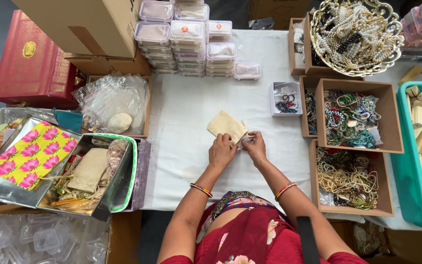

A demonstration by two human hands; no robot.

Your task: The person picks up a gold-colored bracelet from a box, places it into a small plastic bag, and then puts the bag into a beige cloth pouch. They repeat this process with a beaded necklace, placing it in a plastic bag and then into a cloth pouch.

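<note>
Head view, pouch: we see a small beige cloth pouch [226,126] lying on the white tablecloth [186,112] at the middle of the table, its near corner at our hands.
Head view, left hand: our left hand [221,151] has its fingers curled down onto the pouch's near edge, pinching the cloth.
Head view, right hand: our right hand [255,146] is closed on something small and pale [246,139] right at the pouch's mouth; what it is we cannot tell.
Handling: we judge the pouch light, soft and floppy, not fragile; it will sag unless held by the open hem, so the hem at both sides is the place to grip.
Around us: wooden trays of bead jewellery [350,117] lie to the right, stacked clear plastic boxes [186,39] at the far edge, an open tin with a folded cloth [90,168] to the left.
</note>
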